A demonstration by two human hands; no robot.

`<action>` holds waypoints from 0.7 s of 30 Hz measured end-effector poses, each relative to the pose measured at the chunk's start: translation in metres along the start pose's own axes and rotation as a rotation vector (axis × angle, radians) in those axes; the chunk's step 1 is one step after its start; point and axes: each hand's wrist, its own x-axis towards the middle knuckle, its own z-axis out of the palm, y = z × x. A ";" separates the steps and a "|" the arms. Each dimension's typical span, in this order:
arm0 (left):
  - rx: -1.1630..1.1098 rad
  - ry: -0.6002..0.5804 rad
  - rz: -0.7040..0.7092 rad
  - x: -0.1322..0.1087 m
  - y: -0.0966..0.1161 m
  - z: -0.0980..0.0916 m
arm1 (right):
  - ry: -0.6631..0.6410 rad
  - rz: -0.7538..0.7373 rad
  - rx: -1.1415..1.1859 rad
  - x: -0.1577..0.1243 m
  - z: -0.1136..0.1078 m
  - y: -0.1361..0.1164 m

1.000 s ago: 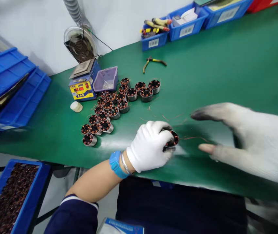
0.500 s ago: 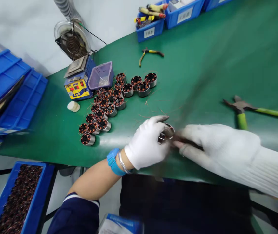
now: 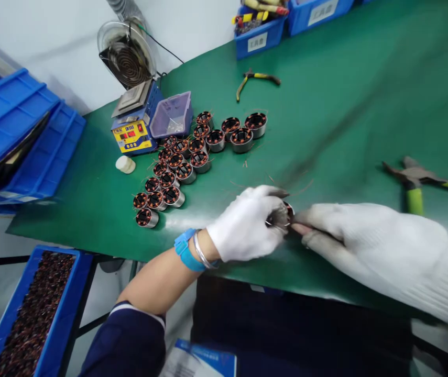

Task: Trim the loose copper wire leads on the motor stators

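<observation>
My left hand [image 3: 243,224], in a white glove with bare, darkened fingertips, is closed around a motor stator [image 3: 288,210], a metal ring with dark copper-wound insides. It holds the stator just above the green table near the front edge. My right hand [image 3: 377,238], also gloved, comes in from the right with thumb and fingers pinched together at the stator's right side. What lies in that pinch is blurred and too small to make out. Several more stators [image 3: 185,172] stand grouped on the table left of my hands, with thin copper wires sticking out.
Green-handled cutters [image 3: 414,180] lie at the right, smaller pliers [image 3: 261,77] farther back. Behind the stators are a purple tray [image 3: 172,115] and a blue-yellow soldering unit [image 3: 133,137]. Blue tool bins [image 3: 261,41] line the back; a blue crate of small dark parts [image 3: 33,314] stands lower left.
The camera view has turned slightly, so the table's contents appear shifted right. Both hands stay at the same stator, and my right fingers are still pinched beside it.
</observation>
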 end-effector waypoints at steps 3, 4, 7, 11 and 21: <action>-0.012 0.003 -0.018 -0.001 0.000 0.002 | -0.029 -0.071 0.021 0.001 -0.001 0.000; -0.025 0.015 -0.022 -0.001 -0.001 0.003 | -0.038 -0.080 0.016 0.001 -0.002 -0.001; -0.071 0.052 -0.013 -0.003 -0.003 0.007 | -0.032 -0.065 0.015 0.002 -0.001 -0.003; -0.072 0.048 -0.005 -0.002 -0.004 0.007 | 0.003 -0.070 0.055 0.000 -0.002 -0.004; 0.093 -0.119 0.083 0.004 -0.006 -0.010 | -0.025 -0.224 -0.090 0.001 -0.006 0.001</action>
